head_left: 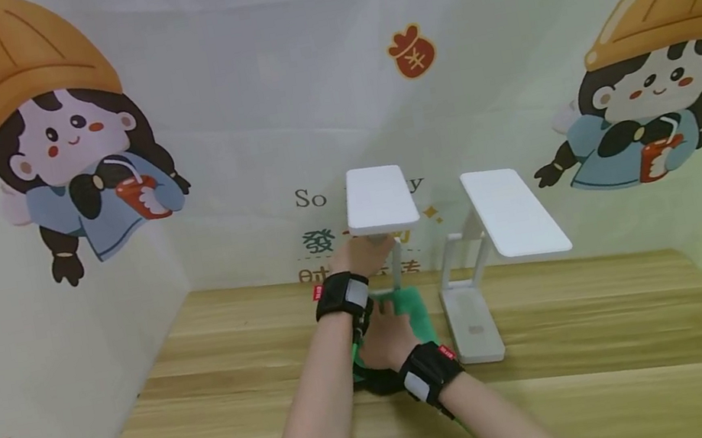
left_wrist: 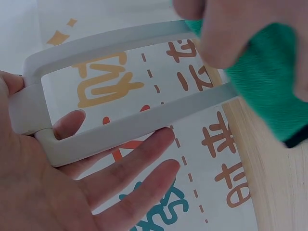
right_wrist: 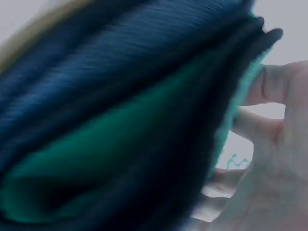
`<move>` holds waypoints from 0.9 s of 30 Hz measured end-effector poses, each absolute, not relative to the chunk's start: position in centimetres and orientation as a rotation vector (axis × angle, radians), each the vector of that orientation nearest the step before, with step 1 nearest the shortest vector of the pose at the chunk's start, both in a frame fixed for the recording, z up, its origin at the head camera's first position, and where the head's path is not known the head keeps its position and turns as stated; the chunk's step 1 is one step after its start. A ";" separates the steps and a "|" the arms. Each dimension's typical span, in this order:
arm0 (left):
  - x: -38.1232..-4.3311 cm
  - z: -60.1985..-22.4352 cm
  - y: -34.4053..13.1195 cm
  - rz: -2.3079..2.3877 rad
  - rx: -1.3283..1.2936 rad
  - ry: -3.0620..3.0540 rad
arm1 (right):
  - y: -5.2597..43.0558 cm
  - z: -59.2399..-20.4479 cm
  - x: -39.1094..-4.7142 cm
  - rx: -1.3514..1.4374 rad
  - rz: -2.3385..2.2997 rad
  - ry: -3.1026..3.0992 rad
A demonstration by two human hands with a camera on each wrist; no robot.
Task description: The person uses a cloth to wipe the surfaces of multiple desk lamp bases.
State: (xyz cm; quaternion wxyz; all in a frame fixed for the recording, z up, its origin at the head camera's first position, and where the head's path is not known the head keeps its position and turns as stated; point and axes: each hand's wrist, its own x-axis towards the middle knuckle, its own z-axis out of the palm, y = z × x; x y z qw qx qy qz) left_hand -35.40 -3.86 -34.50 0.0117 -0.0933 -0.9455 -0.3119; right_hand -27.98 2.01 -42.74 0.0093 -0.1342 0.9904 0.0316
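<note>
A white folding phone stand (head_left: 379, 199) stands near the back wall, its plate raised. Behind that plate my left hand (head_left: 360, 256) holds the stand at its hinge. In the left wrist view, the thumb touches the hinge and the other fingers of my left hand (left_wrist: 53, 187) reach behind the two-armed frame (left_wrist: 110, 137). My right hand (head_left: 386, 337) grips a green cloth (head_left: 414, 313) with a dark edge at the foot of the frame, hiding the stand's base. Close up in the right wrist view, the folded cloth (right_wrist: 120, 127) looks blurred, with fingers behind it.
A second white stand (head_left: 473, 326), its plate tilted, is just right of the cloth on the wood-grain table (head_left: 230, 410). A printed backdrop (head_left: 244, 82) with cartoon figures and lettering rises close behind the stands and along both sides.
</note>
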 end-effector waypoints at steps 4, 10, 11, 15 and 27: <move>-35.3 -34.3 -4.0 -0.941 -0.243 -2.969 | 1.1 -42.6 -27.4 -0.456 0.146 3.025; -35.4 -34.3 -4.0 -0.948 -0.259 -2.975 | 0.7 -43.0 -28.0 -0.369 0.203 3.075; -35.5 -34.4 -4.0 -0.951 -0.265 -2.977 | 0.7 -43.2 -28.2 -0.344 0.204 3.089; -35.9 -34.9 -3.7 -0.979 -0.292 -2.960 | 0.7 -43.5 -28.3 -0.296 0.212 3.116; -35.8 -34.6 -3.9 -1.035 -0.298 -2.958 | 0.5 -42.9 -26.7 -0.358 0.127 3.026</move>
